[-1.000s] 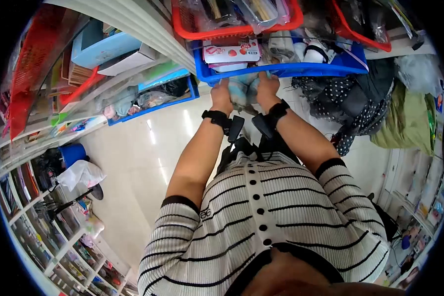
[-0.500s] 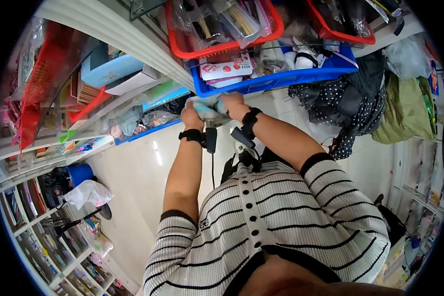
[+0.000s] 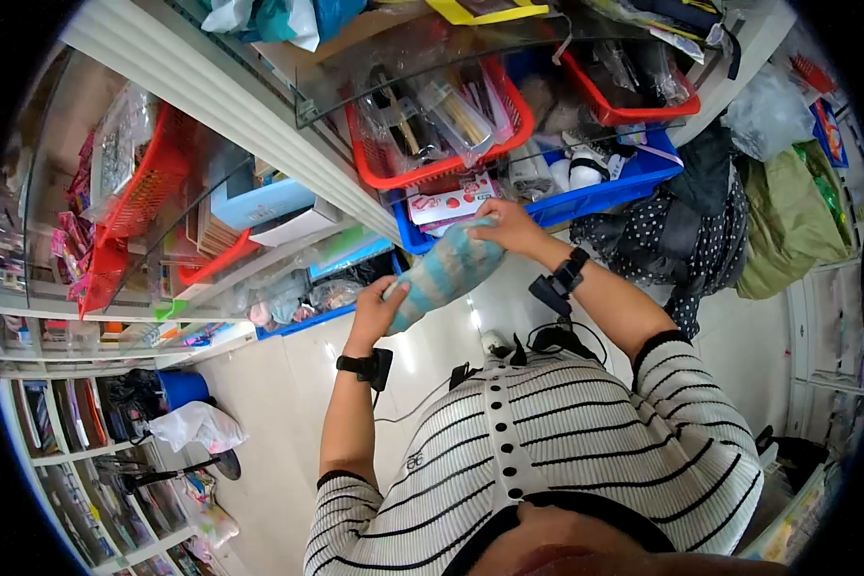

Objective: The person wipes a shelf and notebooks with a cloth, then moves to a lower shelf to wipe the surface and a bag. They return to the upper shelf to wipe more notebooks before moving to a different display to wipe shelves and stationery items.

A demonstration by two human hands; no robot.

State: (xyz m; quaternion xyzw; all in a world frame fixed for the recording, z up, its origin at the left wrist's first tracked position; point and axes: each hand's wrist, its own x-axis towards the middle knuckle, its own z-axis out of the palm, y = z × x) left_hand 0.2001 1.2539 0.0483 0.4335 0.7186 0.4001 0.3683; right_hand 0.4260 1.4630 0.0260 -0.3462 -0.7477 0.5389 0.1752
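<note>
Striped cloth bundle (image 3: 446,274), blue-green and grey, held just before blue bin (image 3: 600,198), left hand (image 3: 376,309) closed on end farther from bin, right hand (image 3: 507,228) closed on nearer end; red basket (image 3: 451,174) above bin, polka-dot fabric (image 3: 708,252) to its right.

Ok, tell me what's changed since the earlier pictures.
The striped bundle, earlier gathered between close-set hands, is now drawn out aslant: the left hand has moved left and toward the body; the right hand is by the blue basket. Both keep hold. The blue basket stays put.
</note>
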